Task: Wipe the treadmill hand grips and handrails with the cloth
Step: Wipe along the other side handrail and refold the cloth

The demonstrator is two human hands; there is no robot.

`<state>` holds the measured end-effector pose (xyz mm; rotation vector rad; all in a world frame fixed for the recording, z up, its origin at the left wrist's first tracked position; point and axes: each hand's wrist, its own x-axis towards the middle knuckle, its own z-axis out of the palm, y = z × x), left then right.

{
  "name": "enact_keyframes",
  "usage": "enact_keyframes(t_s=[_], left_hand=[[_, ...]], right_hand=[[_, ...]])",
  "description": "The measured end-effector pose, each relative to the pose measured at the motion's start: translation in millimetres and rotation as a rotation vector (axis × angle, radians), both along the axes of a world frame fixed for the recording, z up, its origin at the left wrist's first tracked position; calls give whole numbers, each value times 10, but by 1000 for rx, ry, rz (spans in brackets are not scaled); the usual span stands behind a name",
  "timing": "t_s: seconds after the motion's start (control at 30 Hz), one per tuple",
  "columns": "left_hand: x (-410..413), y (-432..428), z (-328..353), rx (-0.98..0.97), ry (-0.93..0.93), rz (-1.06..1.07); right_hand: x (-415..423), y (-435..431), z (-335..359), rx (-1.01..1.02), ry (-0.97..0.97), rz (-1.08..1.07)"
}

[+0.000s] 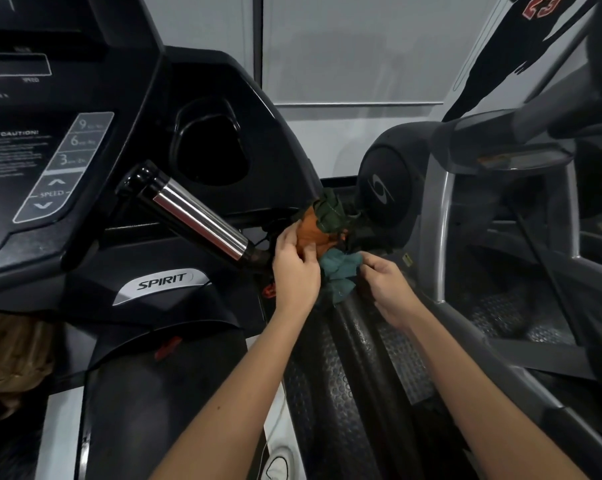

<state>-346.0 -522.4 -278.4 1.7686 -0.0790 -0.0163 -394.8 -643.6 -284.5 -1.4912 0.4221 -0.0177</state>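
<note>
Down along the foam handrail point(358, 344), both forearms reach forward. The left hand point(294, 271) and right hand point(387, 284) each pinch the bunched cloth point(327, 244) at the rail's top end. Beyond, the chrome grip point(202, 216) stands apart from the cloth, so most of the wiping seems left.

Hands: two, left hand point(296, 271) and right hand point(386, 285). Cloth point(339, 271): one. Chrome hand grip point(195, 216): one. Padded handrail point(361, 337): one. Cup holder point(209, 147): one. Neighbouring grey machine point(438, 220): one.
</note>
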Motion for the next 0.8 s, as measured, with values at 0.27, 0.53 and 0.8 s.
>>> enact_keyframes(t_s=[0.27,0.53,0.8], left_hand=[[-422,183,8,346,-57,-248],[35,26,244,444,39,-311],[-304,106,83,203,2,-151]], right_hand=[[-9,-36,-33,37,17,-15],[-4,4,-22,-2,-1,-25],[-17,7,-23,-31,-13,-22]])
